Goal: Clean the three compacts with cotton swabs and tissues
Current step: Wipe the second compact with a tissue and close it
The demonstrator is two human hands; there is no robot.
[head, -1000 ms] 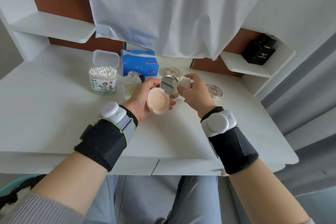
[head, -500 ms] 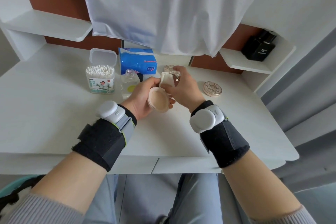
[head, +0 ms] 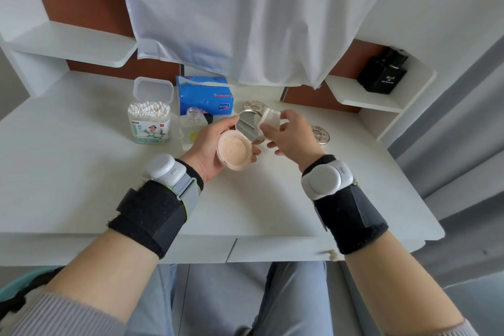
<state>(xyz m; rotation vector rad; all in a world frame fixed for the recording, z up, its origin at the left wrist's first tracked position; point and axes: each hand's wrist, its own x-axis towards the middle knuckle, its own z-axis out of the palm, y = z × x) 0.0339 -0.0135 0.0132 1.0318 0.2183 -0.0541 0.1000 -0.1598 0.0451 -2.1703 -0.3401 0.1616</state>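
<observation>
On desk (head: pixel 81 172) 2 compacts (head: pixel 251 104) (head: pixel 321 133); L hand (head: pixel 210 144): 3rd (head: pixel 234 151), R hand (head: pixel 291 136): 1 tissue (head: pixel 270 118).

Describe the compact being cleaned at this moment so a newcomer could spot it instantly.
Above the white desk, look in front of the blue tissue pack, where the two hands meet. The open compact sits in the left hand, while the right hand holds a folded tissue at its mirror. Unlike the two closed silver compacts lying on the desk, it shows pink powder.

Peach-pink in open compact (head: pixel 234 151); white tissue (head: pixel 270 119); blue tissue pack (head: pixel 204 98); embossed silver on closed compact (head: pixel 321 134); white desk (head: pixel 81 172); black bottle (head: pixel 381 78).
</observation>
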